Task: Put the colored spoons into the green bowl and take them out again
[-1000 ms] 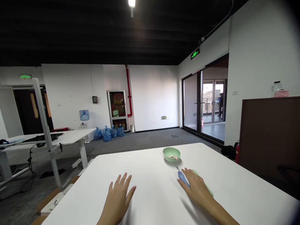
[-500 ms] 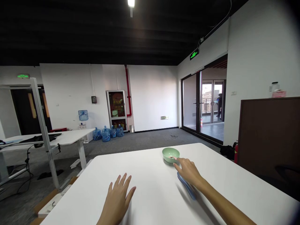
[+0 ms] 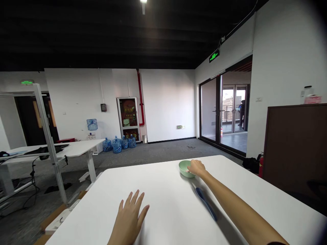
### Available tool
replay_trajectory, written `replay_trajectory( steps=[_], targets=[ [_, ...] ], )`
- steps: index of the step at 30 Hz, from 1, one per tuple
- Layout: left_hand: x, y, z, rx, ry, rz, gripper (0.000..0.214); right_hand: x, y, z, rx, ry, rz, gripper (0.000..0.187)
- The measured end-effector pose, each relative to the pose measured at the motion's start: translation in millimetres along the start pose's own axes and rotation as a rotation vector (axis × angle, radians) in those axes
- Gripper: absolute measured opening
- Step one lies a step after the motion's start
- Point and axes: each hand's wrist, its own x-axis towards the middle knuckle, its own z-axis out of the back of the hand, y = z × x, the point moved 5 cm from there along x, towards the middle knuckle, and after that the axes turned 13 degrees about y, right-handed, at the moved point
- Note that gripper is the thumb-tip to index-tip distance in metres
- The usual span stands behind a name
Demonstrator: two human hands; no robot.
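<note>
A light green bowl (image 3: 183,169) stands upright near the far edge of the white table (image 3: 155,200). Over its right rim is my right hand (image 3: 197,167), with curled fingers reaching inside. A small pale pinkish patch shows at the fingertips; what it is, and the exact grip, I cannot make out. Below my right forearm lies a blue spoon-like utensil (image 3: 206,204), its far end towards the bowl. My left hand (image 3: 129,216) is spread palm down at the near left of the table, holding nothing.
To the left stands another white table (image 3: 84,147) with a metal post (image 3: 46,126) before it. Boxes (image 3: 55,217) sit by the table's left side. Several blue water bottles (image 3: 117,145) stand by the far wall. A brown cabinet (image 3: 296,143) is on the right.
My right hand has moved forward and further over the bowl, its fingers now more curled, uncovering more of the blue utensil. My left hand stays spread. The view has shifted slightly.
</note>
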Motion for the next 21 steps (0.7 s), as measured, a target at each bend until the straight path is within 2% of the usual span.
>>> replay_trajectory(
  steps=[6,12,16,21],
  targets=[
    [1,1,-1.8,-0.01,-0.014,-0.001,0.056,26,-8,-17,0.051,0.085,-0.081,0.054],
    [3,3,-3.1,-0.016,-0.001,0.003,0.057,36,-10,-28,0.082,0.104,-0.079,0.058],
    [4,4,-4.9,-0.021,-0.017,-0.003,0.057,29,-7,-25,0.087,0.076,-0.061,0.052],
    [2,3,-5.0,-0.006,-0.023,0.001,0.057,1,-4,-5,0.078,-0.001,-0.009,0.052]
  ],
)
